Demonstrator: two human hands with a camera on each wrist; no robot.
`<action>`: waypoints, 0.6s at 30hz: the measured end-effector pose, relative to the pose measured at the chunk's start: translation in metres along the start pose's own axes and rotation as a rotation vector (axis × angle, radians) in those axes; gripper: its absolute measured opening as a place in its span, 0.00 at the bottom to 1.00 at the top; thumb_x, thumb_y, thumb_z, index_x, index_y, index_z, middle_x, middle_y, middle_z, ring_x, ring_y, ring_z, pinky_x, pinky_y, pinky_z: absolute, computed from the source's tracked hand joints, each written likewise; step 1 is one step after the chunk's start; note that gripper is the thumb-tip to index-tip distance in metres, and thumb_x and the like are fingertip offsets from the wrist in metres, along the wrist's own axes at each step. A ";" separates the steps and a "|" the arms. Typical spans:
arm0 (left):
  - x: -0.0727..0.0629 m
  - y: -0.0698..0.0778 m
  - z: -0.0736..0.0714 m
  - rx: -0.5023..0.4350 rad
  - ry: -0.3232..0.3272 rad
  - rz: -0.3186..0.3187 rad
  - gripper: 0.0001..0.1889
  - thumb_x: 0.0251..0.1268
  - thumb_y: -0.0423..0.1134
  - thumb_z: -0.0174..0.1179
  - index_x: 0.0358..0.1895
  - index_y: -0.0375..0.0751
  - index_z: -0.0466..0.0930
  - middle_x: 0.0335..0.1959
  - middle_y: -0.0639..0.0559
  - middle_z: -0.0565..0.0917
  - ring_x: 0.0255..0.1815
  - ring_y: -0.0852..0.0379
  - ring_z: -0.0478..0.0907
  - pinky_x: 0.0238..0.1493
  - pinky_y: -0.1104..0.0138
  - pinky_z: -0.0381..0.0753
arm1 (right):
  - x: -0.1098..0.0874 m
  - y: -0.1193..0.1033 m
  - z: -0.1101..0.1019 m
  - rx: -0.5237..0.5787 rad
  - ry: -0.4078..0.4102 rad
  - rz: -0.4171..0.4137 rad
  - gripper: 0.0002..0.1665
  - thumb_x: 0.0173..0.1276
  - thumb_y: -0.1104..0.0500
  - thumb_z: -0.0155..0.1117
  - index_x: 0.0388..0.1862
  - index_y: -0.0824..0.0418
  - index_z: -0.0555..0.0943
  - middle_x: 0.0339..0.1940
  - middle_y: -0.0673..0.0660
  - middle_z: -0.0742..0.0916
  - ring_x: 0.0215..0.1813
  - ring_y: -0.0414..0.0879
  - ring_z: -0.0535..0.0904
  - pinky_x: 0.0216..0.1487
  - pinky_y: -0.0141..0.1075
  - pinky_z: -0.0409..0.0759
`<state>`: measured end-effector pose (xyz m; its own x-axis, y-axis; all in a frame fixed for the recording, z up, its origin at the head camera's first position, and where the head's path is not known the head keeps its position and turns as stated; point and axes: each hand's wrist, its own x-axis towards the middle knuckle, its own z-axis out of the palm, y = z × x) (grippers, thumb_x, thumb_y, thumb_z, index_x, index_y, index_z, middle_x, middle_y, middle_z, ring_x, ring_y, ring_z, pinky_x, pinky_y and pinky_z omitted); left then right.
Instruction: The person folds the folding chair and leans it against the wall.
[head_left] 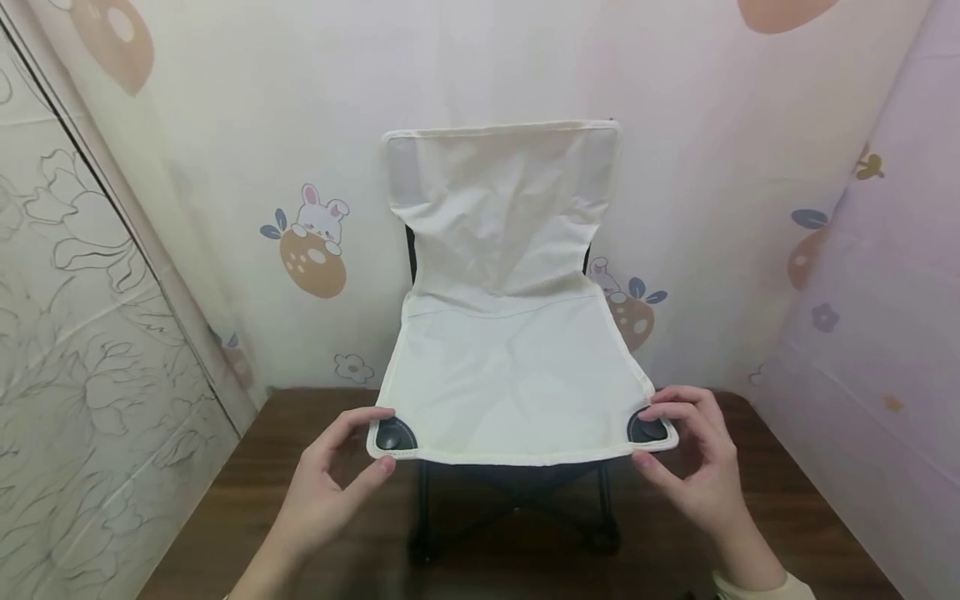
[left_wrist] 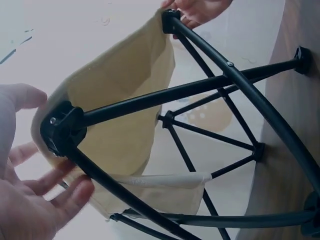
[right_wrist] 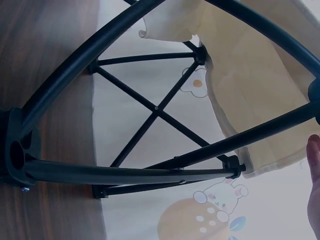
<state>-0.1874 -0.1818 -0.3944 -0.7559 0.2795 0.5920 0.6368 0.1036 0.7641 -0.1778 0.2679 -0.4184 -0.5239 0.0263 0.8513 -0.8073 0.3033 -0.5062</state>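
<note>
A folding chair [head_left: 517, 375] with a pale fabric seat and backrest stands upright, unfolded, facing me. My left hand [head_left: 330, 471] holds its front left corner, thumb at the front edge and fingertips by the dark corner patch [head_left: 395, 434]. At the front right corner my right hand [head_left: 701, 458] does likewise, with fingertips over the other dark patch [head_left: 647, 427]. From below, the left wrist view shows left fingers [left_wrist: 75, 197] around the black corner bracket [left_wrist: 62, 127]. Only part of the right hand [right_wrist: 314, 185] enters the right wrist view, beside the seat fabric.
Dark crossed tube legs [right_wrist: 157, 108] brace the chair on a brown wood-grain surface [head_left: 247, 500]. Close behind hangs a pale curtain [head_left: 225, 208] printed with rabbits and orange shapes. Patterned sheets [head_left: 82, 333] flank the space on both sides.
</note>
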 end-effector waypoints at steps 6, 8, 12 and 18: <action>0.003 -0.007 0.005 0.003 0.018 0.137 0.29 0.61 0.16 0.74 0.65 0.37 0.82 0.55 0.42 0.86 0.52 0.54 0.85 0.61 0.69 0.82 | 0.002 0.003 -0.004 0.152 -0.049 0.032 0.34 0.41 0.87 0.77 0.53 0.80 0.82 0.57 0.64 0.79 0.60 0.51 0.75 0.61 0.26 0.80; 0.004 -0.009 0.006 -0.009 0.040 0.157 0.29 0.59 0.14 0.73 0.64 0.35 0.83 0.54 0.41 0.87 0.52 0.54 0.85 0.60 0.69 0.82 | 0.003 0.004 -0.005 0.197 -0.082 0.036 0.35 0.43 0.88 0.76 0.55 0.81 0.81 0.55 0.65 0.82 0.57 0.49 0.79 0.58 0.28 0.80; 0.004 -0.011 0.008 -0.021 0.074 0.176 0.29 0.57 0.12 0.72 0.62 0.33 0.84 0.54 0.39 0.87 0.54 0.55 0.85 0.62 0.69 0.83 | 0.004 0.004 -0.008 0.228 -0.121 0.056 0.35 0.47 0.89 0.74 0.57 0.80 0.80 0.55 0.65 0.84 0.54 0.47 0.81 0.53 0.30 0.80; 0.004 -0.012 0.008 -0.029 0.096 0.167 0.29 0.56 0.10 0.71 0.60 0.32 0.84 0.56 0.37 0.85 0.56 0.56 0.85 0.62 0.69 0.83 | 0.004 -0.003 -0.007 0.206 -0.127 0.106 0.33 0.52 0.89 0.71 0.59 0.79 0.79 0.58 0.63 0.86 0.53 0.46 0.83 0.55 0.28 0.81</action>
<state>-0.1967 -0.1741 -0.4029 -0.6517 0.1980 0.7322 0.7512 0.0352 0.6591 -0.1760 0.2736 -0.4124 -0.6279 -0.0761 0.7746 -0.7776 0.1043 -0.6201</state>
